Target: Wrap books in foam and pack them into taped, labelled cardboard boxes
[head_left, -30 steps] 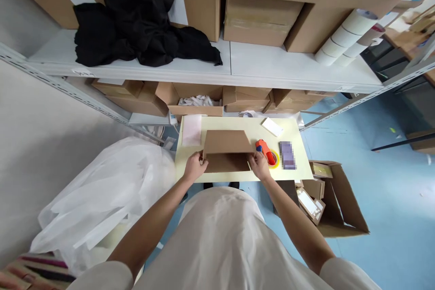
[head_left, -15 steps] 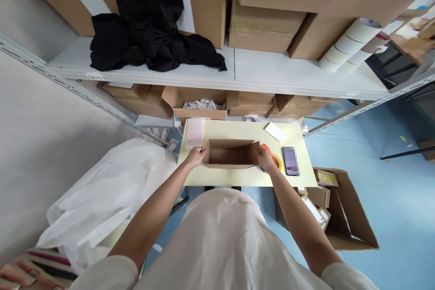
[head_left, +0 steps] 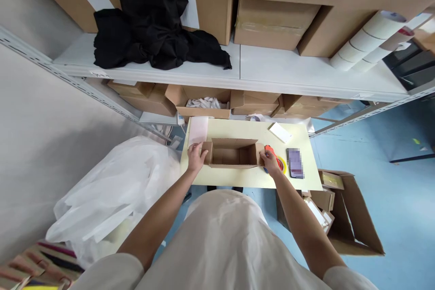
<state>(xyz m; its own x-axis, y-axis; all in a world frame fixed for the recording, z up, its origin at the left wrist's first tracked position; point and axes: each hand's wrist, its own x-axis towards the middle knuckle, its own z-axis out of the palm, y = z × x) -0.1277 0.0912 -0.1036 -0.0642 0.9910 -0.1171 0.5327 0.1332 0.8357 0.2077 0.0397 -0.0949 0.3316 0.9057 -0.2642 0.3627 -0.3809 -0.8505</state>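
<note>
An open cardboard box (head_left: pixel 234 145) sits on the pale yellow table (head_left: pixel 224 177), with its inside facing up and nothing visible in it. At its left end my left hand (head_left: pixel 196 158) holds the folded-out side flap, thumb and fingers around the flap's edge. My right hand (head_left: pixel 271 163) pinches the flap at the right end. Right beside that hand lie an orange-red tape dispenser (head_left: pixel 271 149) and a yellow roll of tape (head_left: pixel 282 165), both partly covered by it. A phone (head_left: pixel 295 163) lies further right.
A pinkish sheet (head_left: pixel 198 129) and a small white box (head_left: pixel 280 132) lie at the table's back. Above runs a shelf (head_left: pixel 278 68) with cartons, black cloth (head_left: pixel 159 22) and label rolls (head_left: pixel 370 41). White plastic wrapping (head_left: pixel 118 190) is at left; a large open carton (head_left: pixel 362 208) stands at right.
My left hand has shifted its hold, its fingers now further up and less tightly closed at the left flap. Both end flaps now lie folded further outward. The view has shifted slightly.
</note>
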